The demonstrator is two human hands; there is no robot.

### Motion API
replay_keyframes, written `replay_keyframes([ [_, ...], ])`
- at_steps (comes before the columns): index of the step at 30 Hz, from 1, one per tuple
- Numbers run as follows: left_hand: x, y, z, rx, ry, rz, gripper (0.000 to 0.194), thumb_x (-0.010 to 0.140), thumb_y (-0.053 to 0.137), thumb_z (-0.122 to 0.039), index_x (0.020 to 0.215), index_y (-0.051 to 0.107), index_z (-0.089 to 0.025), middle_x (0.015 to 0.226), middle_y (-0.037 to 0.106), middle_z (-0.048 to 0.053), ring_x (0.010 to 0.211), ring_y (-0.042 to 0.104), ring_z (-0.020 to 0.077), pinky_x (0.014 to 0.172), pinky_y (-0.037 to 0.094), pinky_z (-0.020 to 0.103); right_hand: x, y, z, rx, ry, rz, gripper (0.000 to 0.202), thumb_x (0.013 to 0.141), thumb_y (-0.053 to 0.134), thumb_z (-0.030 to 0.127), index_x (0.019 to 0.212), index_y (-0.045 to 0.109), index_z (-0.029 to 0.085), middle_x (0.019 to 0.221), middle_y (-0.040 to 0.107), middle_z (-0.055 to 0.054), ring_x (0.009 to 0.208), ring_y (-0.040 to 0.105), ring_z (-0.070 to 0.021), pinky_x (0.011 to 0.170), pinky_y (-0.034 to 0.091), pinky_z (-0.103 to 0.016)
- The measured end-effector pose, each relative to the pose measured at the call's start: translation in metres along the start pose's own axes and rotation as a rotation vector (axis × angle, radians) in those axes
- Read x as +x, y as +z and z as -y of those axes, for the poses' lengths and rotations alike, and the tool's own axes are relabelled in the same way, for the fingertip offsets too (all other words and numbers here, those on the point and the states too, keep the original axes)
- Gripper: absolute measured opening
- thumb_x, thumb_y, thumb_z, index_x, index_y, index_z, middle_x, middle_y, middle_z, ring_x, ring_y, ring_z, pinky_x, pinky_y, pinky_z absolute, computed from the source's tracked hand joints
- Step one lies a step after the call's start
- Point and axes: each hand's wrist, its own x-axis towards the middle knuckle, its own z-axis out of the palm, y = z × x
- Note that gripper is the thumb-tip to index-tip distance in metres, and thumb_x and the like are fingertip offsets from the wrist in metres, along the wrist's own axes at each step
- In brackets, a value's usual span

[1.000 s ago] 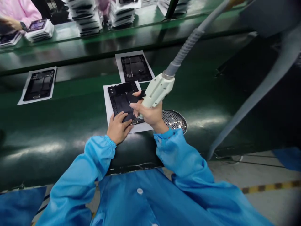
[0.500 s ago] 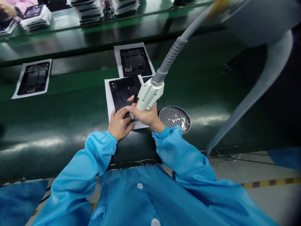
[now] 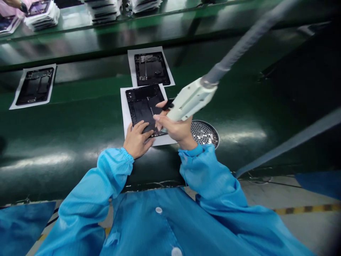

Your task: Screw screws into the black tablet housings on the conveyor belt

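An opened black tablet housing (image 3: 144, 110) lies on a white sheet (image 3: 125, 117) in front of me. My left hand (image 3: 137, 140) rests on its lower left part, fingers spread. In my right hand (image 3: 177, 129) is a pale electric screwdriver (image 3: 186, 101), fingers wrapped round its lower body. It leans up to the right, and a ribbed grey hose (image 3: 231, 58) runs from its top. The tool's tip is hard to make out behind my fingers, near the housing's lower right corner. Right of that hand sits a round perforated dish (image 3: 204, 131) with small shiny pieces, partly hidden.
A second tablet housing (image 3: 152, 67) on a white sheet lies just behind mine, another housing (image 3: 36, 85) at the left. On the raised back ledge stand stacks of sheeted housings (image 3: 103, 10). A co-worker's hand (image 3: 12, 3) shows at top left. A grey hose (image 3: 287, 142) crosses the right side.
My right hand and the screwdriver have moved right, and the tool now tilts further over to the right. More of the housing's lower part shows. My left hand stays on the housing.
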Motion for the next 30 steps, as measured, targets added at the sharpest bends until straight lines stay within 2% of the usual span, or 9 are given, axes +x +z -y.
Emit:
replay_keyframes([
  [6,-0.003,-0.001,-0.001,0.057,-0.012,0.008,0.033,0.090,0.054,-0.036,0.118,0.066,-0.023,0.142,0.047,0.014,0.137,0.035,0.0338,0.109,0.027,0.061,0.003,-0.026,0.006,0.048,-0.075,-0.145,0.030,0.070,0.074,0.029,0.093,0.056,0.020,0.047,0.053,0.008,0.038,0.051,-0.0114,0.045,0.047,-0.029],
  [10,-0.011,0.002,-0.003,0.138,0.005,-0.051,0.030,0.091,0.054,-0.036,0.116,0.067,-0.024,0.138,0.052,0.014,0.136,0.036,0.0355,0.105,0.030,0.068,0.000,-0.034,0.007,0.024,-0.008,-0.152,0.033,0.069,0.074,0.030,0.093,0.055,0.018,0.045,0.054,0.007,0.036,0.051,-0.0119,0.041,0.045,-0.027],
  [14,-0.010,0.001,0.009,0.170,0.024,-0.101,0.029,0.089,0.057,-0.041,0.111,0.069,-0.026,0.136,0.055,0.011,0.133,0.041,0.0358,0.104,0.032,0.067,0.001,-0.039,0.008,0.020,0.008,-0.129,0.033,0.068,0.075,0.031,0.092,0.055,0.019,0.046,0.055,0.005,0.037,0.052,-0.0132,0.040,0.046,-0.028],
  [16,-0.005,-0.012,0.020,0.171,-0.086,-0.134,0.028,0.089,0.056,-0.042,0.105,0.072,-0.025,0.130,0.060,0.010,0.126,0.050,0.0328,0.103,0.040,0.057,0.001,-0.043,0.009,0.016,-0.011,-0.135,0.031,0.068,0.075,0.029,0.091,0.056,0.019,0.045,0.054,0.005,0.037,0.051,-0.0136,0.040,0.047,-0.029],
  [19,0.004,-0.040,0.035,0.189,-0.502,-0.147,0.039,0.089,0.051,-0.050,0.095,0.073,-0.019,0.104,0.071,0.013,0.099,0.065,0.0295,0.083,0.051,0.042,0.001,-0.047,0.007,0.020,-0.031,-0.157,0.029,0.070,0.074,0.028,0.091,0.057,0.018,0.045,0.054,0.005,0.037,0.051,-0.0134,0.040,0.048,-0.029],
  [21,0.007,-0.055,0.041,0.189,-0.744,-0.057,0.050,0.083,0.051,-0.064,0.085,0.072,-0.019,0.087,0.072,0.013,0.086,0.067,0.0313,0.069,0.050,0.039,0.001,-0.049,0.002,0.027,-0.044,-0.171,0.028,0.071,0.073,0.029,0.092,0.059,0.018,0.046,0.055,0.005,0.037,0.051,-0.0129,0.040,0.048,-0.029],
  [23,0.008,-0.060,0.044,0.166,-0.832,0.054,0.053,0.075,0.054,-0.072,0.072,0.068,-0.020,0.079,0.071,0.012,0.081,0.067,0.0320,0.062,0.045,0.035,0.001,-0.049,-0.004,0.033,-0.057,-0.176,0.028,0.072,0.073,0.030,0.093,0.060,0.017,0.046,0.055,0.005,0.037,0.052,-0.0128,0.040,0.047,-0.028],
  [27,0.008,-0.048,0.049,0.085,-0.736,0.154,0.044,0.077,0.058,-0.057,0.053,0.054,-0.019,0.066,0.064,0.007,0.068,0.062,0.0227,0.055,0.034,0.027,0.001,-0.048,-0.013,0.048,-0.036,-0.158,0.037,0.067,0.078,0.032,0.095,0.061,0.015,0.047,0.054,0.005,0.036,0.051,-0.0125,0.038,0.045,-0.027],
  [30,0.005,-0.038,0.059,-0.123,-0.606,0.103,0.042,0.078,0.052,-0.045,0.046,0.044,-0.019,0.050,0.047,0.001,0.054,0.050,0.0149,0.052,0.028,0.025,0.001,-0.048,-0.012,0.068,-0.018,-0.152,0.041,0.064,0.079,0.032,0.096,0.060,0.014,0.048,0.054,0.005,0.037,0.050,-0.0121,0.038,0.044,-0.026],
])
